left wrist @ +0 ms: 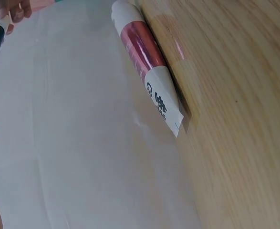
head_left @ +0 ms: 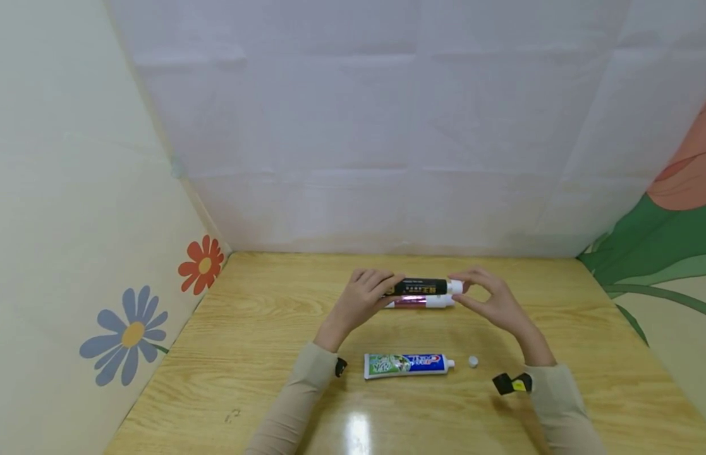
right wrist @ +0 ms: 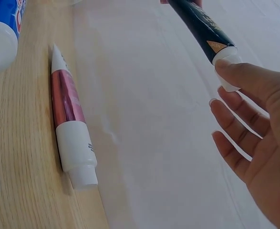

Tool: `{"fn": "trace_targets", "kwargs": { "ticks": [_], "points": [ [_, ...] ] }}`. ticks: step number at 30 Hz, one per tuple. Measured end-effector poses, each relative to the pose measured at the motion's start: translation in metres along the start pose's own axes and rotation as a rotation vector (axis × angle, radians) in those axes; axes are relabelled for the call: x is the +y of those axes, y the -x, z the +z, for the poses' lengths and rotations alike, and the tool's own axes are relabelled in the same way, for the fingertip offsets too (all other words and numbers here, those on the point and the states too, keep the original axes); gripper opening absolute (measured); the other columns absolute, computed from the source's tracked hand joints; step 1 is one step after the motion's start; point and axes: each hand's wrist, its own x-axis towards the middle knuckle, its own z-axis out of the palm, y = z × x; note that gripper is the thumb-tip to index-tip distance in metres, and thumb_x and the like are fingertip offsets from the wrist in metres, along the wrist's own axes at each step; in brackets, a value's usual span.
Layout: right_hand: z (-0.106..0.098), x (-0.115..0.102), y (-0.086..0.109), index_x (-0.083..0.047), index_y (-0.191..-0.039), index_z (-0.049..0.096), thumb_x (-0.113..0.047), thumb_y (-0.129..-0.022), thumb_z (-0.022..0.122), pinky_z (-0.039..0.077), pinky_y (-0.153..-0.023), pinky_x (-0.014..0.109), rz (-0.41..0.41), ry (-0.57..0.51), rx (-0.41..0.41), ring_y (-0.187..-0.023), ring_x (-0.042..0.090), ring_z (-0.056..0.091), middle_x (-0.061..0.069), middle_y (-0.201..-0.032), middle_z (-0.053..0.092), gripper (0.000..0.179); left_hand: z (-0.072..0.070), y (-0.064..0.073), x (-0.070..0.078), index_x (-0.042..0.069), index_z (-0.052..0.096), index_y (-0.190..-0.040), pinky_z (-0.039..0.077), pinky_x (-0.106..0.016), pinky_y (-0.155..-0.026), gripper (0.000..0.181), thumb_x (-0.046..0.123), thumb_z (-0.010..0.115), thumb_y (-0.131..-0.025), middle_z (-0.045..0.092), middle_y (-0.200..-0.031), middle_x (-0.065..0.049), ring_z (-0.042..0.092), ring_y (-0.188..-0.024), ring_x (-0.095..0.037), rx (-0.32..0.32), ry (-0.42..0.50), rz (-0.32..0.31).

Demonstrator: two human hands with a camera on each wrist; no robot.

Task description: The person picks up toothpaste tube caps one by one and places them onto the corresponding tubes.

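A black toothpaste tube point(head_left: 418, 287) with gold print is held level above the table. My left hand point(head_left: 361, 303) grips its tail end. At the other end my right hand point(head_left: 492, 300) pinches the white cap point(right wrist: 228, 71) between thumb and forefinger, the other fingers spread loosely. Under the black tube, a pink and white toothpaste tube point(left wrist: 147, 52) lies on the table with its cap on. Nearer the front lies a blue and green toothpaste tube point(head_left: 406, 364), its narrow nozzle bare. Just right of that nozzle is a loose white cap point(head_left: 473, 361).
The wooden table point(head_left: 244, 354) meets a pale sheet-covered wall point(head_left: 330, 158) at the back. A side wall with painted flowers point(head_left: 133, 332) borders the left, and large painted leaves point(head_left: 665, 253) mark the right wall.
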Motion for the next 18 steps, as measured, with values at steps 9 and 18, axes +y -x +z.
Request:
{"fn": "trace_targets", "kwargs": {
  "ticks": [9,18],
  "points": [
    [0.002,0.000,0.000,-0.010,-0.116,0.064,-0.003,-0.077,0.073,0.042,-0.079,0.019,-0.007,-0.006,0.003,-0.084,0.008,0.052,-0.007,-0.095,0.058,0.041,-0.002,0.001,-0.001,0.016,0.057,-0.125,0.040,-0.027,-0.079,0.045,0.036,0.064,-0.086,0.060,-0.110,0.002,0.054,-0.096,-0.012,-0.013,-0.001,0.003],
    [0.003,-0.010,-0.001,-0.005,-0.115,0.063,0.001,-0.075,0.074,0.042,-0.079,0.019,0.026,0.026,0.013,-0.082,0.019,0.055,0.000,-0.092,0.060,0.042,-0.003,0.001,0.001,0.016,0.057,-0.125,0.040,-0.027,-0.079,0.045,0.036,0.064,-0.085,0.060,-0.110,0.002,0.054,-0.096,-0.012,-0.016,0.001,0.000]
  ]
}}
